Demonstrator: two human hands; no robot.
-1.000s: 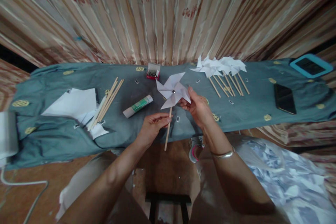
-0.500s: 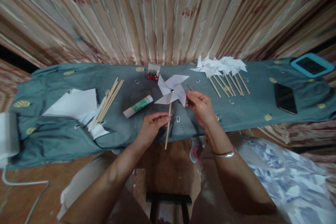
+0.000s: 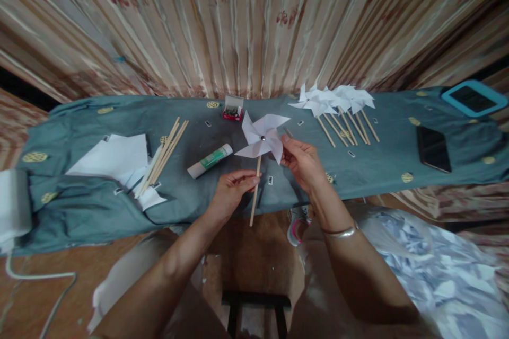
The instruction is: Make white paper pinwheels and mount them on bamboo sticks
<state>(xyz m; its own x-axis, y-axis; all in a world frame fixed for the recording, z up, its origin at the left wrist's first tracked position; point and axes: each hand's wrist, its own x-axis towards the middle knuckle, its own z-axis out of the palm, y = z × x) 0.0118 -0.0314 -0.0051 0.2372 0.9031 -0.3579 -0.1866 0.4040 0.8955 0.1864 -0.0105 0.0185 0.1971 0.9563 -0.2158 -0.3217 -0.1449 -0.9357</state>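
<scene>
In left hand (image 3: 229, 190), pinwheel (image 3: 261, 134) further clockwise

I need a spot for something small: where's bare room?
Bare cloth lies between the white pinwheels and black smartphone, plus a narrower strip between the wooden sticks and glue stick. The middle is crowded: left hand, right hand, held pinwheel, open red box.

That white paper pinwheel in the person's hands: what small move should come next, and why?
Perhaps the right hand should ease off the edge of the white paper pinwheel: its fingers are at a blade there, while the left hand pinches the slim pale wooden stick below, and a small shiny round pin head sits at the centre.
</scene>
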